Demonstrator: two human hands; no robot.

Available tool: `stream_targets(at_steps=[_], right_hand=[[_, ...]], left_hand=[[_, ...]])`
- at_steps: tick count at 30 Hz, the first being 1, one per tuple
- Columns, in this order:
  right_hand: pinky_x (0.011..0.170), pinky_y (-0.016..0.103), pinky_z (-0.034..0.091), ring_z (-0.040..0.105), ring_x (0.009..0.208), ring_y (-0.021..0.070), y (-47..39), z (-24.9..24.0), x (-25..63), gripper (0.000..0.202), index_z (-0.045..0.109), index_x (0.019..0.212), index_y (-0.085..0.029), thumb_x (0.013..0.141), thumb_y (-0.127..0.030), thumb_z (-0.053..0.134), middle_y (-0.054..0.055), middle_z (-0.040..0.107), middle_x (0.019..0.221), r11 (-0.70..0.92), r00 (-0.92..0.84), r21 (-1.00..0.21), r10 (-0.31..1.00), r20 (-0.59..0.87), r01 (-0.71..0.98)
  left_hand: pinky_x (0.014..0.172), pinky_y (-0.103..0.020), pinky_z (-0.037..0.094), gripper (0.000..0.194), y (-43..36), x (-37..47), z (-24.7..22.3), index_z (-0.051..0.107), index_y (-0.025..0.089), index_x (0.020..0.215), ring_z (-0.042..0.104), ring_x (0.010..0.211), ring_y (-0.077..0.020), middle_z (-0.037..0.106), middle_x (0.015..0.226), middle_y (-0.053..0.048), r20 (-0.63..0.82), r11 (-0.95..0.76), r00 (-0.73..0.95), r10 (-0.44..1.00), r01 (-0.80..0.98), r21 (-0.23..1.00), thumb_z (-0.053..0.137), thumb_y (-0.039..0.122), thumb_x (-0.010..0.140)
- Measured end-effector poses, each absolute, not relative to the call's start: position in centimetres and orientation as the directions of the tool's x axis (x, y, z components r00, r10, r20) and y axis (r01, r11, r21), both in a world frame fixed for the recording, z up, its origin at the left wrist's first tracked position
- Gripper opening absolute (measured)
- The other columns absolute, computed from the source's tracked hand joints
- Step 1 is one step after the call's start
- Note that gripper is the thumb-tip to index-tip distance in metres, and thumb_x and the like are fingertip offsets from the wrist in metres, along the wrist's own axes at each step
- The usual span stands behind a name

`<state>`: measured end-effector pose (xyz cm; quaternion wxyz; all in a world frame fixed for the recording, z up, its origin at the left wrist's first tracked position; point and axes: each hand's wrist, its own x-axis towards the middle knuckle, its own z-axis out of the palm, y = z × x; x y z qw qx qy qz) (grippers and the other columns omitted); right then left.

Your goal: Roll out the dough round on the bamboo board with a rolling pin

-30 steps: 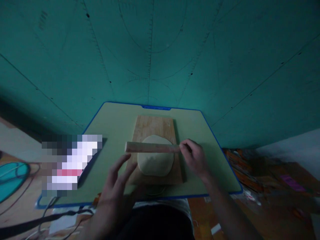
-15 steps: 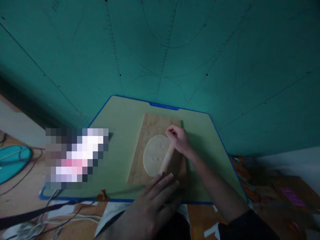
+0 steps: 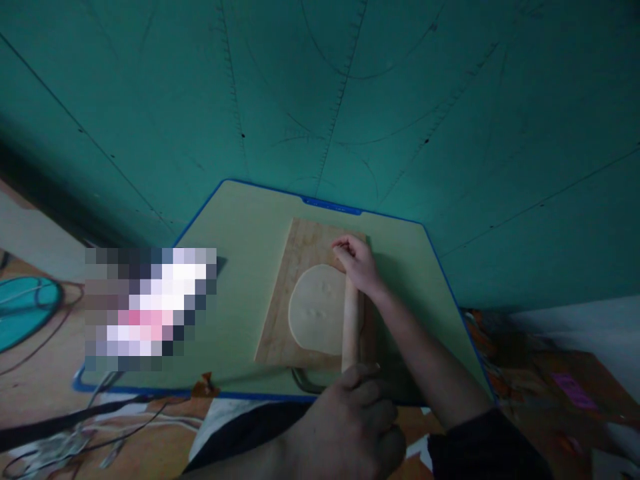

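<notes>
A flat round sheet of dough lies on a wooden board, with small bumps on its surface. Across the right part of the dough rests a rolling pin, pointing almost straight away from me. My right hand is closed over the pin's far end, its fingers curled. At the near end, my left hand has its fingers bent around the pin, and that tip is hidden beneath it.
The board sits on a pale green table with a blue edge, against a green wall. A blurred-out lit object stands at the left. Cables run along the lower left, and a curved dark handle shows near the front edge.
The rolling pin has shifted right and turned straighter on the dough. My left hand has moved right and down, its stretched fingers now curled. The view has tilted slightly.
</notes>
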<state>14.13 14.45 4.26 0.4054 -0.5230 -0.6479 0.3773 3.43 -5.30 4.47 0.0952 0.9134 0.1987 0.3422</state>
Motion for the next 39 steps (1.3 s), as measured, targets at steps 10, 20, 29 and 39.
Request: stream_targets(at_steps=[10, 20, 29, 39], right_hand=[[0.07, 0.031, 0.048, 0.062, 0.075, 0.0197, 14.9, 3.2, 12.3, 0.013, 0.062, 0.087, -0.023, 0.082, -0.023, 0.05, 0.002, 0.064, 0.079, 0.328, -0.224, -0.748, 0.944, 0.241, 0.578], [0.102, 0.043, 0.044, 0.059, 0.114, 0.0269, 14.4, 3.4, 12.8, 0.026, 0.064, 0.104, -0.022, 0.083, -0.019, 0.048, 0.01, 0.065, 0.113, 0.374, -0.279, -0.48, 0.925, 0.26, 0.794], [0.101, 0.046, 0.042, 0.06, 0.111, 0.0288, 14.0, 4.0, 10.9, 0.024, 0.064, 0.103, -0.023, 0.084, -0.017, 0.05, 0.01, 0.066, 0.113, 0.275, -0.208, -0.353, 0.954, 0.215, 0.894], [0.096, 0.045, 0.041, 0.057, 0.113, 0.0296, 13.7, 4.5, 9.3, 0.024, 0.063, 0.106, -0.022, 0.087, -0.018, 0.049, 0.012, 0.065, 0.116, 0.267, -0.217, -0.224, 0.95, 0.225, 0.937]], left_hand=[[0.102, -0.035, 0.04, 0.018, -5.5, 1.5, 3.6, 0.06, 0.019, 0.078, 0.057, 0.079, -0.0156, 0.062, 0.076, 0.002, 0.465, -0.843, 0.706, 0.534, 0.399, 0.362, 0.058, 0.02, 0.096], [0.089, -0.033, 0.044, 0.014, -5.4, 2.0, 3.3, 0.063, 0.018, 0.079, 0.055, 0.076, -0.0167, 0.063, 0.077, 0.0, 0.46, -0.834, 0.712, 0.53, 0.34, 0.434, 0.064, 0.027, 0.09], [0.109, -0.029, 0.038, 0.031, -5.5, 0.6, 1.9, 0.053, 0.021, 0.06, 0.051, 0.072, -0.0133, 0.052, 0.059, 0.004, 0.662, -0.816, 0.485, 0.572, 0.256, 0.518, 0.057, 0.017, 0.091], [0.112, -0.031, 0.042, 0.035, -6.1, -0.3, 2.1, 0.057, 0.022, 0.064, 0.056, 0.075, -0.0134, 0.056, 0.063, 0.003, 0.676, -0.768, 0.365, 0.64, 0.302, 0.564, 0.049, 0.023, 0.099]])
